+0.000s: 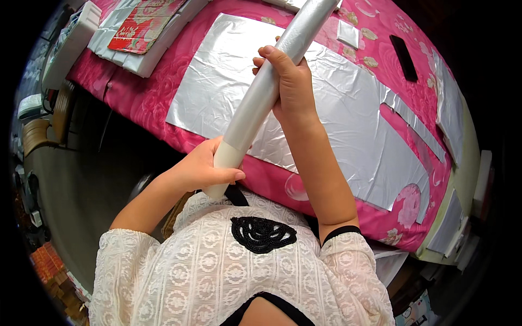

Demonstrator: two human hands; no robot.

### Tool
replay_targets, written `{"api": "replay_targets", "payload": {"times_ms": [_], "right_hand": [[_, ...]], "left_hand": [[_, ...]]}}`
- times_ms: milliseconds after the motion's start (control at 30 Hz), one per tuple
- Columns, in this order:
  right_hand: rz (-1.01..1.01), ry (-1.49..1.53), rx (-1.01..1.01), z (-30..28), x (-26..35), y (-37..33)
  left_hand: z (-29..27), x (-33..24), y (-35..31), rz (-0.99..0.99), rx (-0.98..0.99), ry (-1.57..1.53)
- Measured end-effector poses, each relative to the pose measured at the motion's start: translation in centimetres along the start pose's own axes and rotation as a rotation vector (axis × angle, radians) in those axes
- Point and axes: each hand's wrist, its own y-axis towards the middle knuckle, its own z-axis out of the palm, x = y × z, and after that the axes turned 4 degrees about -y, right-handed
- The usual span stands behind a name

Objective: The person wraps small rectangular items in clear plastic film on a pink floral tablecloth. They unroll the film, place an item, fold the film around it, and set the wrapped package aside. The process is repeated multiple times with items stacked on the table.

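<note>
A long roll of silver film (253, 103) slants from my waist up past the far side of the table, its bare white core end (227, 156) toward me. Close to that end, my left hand (204, 165) is wrapped around the core. Farther up, my right hand (288, 73) grips the silver part from the right side, thumb on top. Below the roll a large creased silver sheet (337, 125) lies spread on the table. Along its right edge a narrow silver strip (416, 127) lies at a slant.
A pink floral cloth (147, 103) covers the table. At the far left stands a white stack with a red printed card (142, 27) on top, beside a white foam box (76, 46). A small white packet (348, 34) and a black phone-like object (403, 58) lie far right. A wooden chair (38, 136) stands left.
</note>
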Motion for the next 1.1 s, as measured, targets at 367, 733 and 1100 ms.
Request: {"api": "replay_targets", "payload": {"times_ms": [367, 733, 1100], "right_hand": [[-0.048, 0.1, -0.117, -5.0, 1.4, -4.9], [-0.029, 0.149, -0.303, -14.7, 0.9, -1.7], [0.288, -0.878, -0.031, -17.4, 5.4, -1.7]], "left_hand": [[2.9, 0.1, 2.7, -0.013, 0.308, -0.331], [0.1, 3.1, 0.5, -0.399, 0.262, -0.229], [-0.1, 5.5, -1.3, -0.385, 0.122, -0.004]]}}
